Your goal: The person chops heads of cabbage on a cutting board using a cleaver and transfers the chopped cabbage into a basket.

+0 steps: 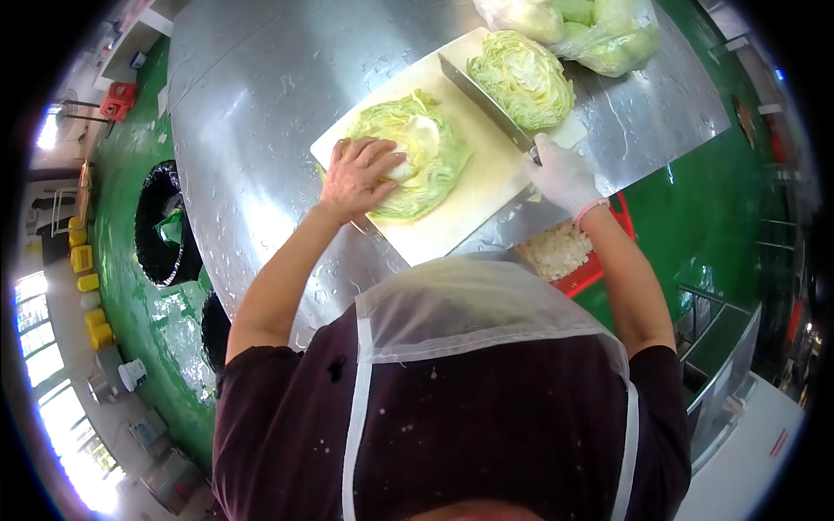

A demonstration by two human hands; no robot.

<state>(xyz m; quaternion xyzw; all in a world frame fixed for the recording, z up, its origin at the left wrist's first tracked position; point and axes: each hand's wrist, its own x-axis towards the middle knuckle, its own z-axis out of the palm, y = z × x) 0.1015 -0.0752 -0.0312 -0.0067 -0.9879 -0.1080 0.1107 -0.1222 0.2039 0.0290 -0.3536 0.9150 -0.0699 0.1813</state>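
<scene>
Nearest the lens is the person's own chest, a dark shirt (452, 434) under a clear plastic apron (473, 304), which hides the table's near edge and most of both upper arms; beyond it lies the cabbage half (417, 156), cut face up, on the left part of the white board (473, 187); the left hand (358, 176), bare, lies spread over the half's near-left side, fingers pressing down on the leaves and the pale core; the right hand (563, 176), in a white glove, is clenched around the handle of the knife (485, 102), whose handle is almost wholly hidden inside the fist; the blade runs up and left across the board, in the gap between the two halves; whether its edge touches the board cannot be told; a second half (524, 78) sits on the board's far right corner, cut face up, just beside the blade; past it, at the top edge, a clear bag (599, 30) holds more green cabbage, its top cut off by the frame; the board rests on a wet steel table (261, 104); below the right wrist, a red crate (599, 265) holds pale chopped cabbage, partly covered by the forearm and the apron; left of the table, on the green floor (130, 286), a black-lined bin (161, 226) holds something green, hard to make out.
</scene>
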